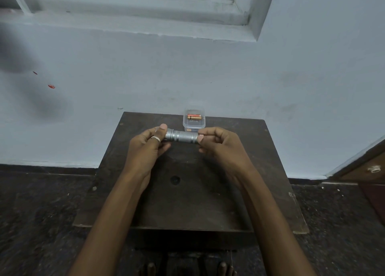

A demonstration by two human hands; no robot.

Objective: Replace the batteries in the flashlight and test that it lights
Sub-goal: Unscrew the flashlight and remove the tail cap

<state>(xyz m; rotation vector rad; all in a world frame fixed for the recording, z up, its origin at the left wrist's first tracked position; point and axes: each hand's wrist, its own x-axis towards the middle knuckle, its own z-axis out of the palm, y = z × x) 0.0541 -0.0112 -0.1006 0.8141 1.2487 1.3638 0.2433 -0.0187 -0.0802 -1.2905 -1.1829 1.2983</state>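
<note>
Pale blue wall (pixel 270 88) fills the upper frame under a window frame (pixel 145 26), and a dark wooden tabletop (pixel 187 203) stands against it at centre, on a dark speckled floor (pixel 41 213). Just above the tabletop's far half, a silver flashlight (pixel 183 137) lies level between two hands: the left hand (pixel 149 144), wearing a ring (pixel 155 138), has its grip curled round the wider left end, while the right hand (pixel 220 144) pinches the right end with thumb and fingertips. Directly behind the flashlight, at the tabletop's far edge, sits a clear plastic box (pixel 194 125) holding a copper-coloured battery (pixel 194 116).
</note>
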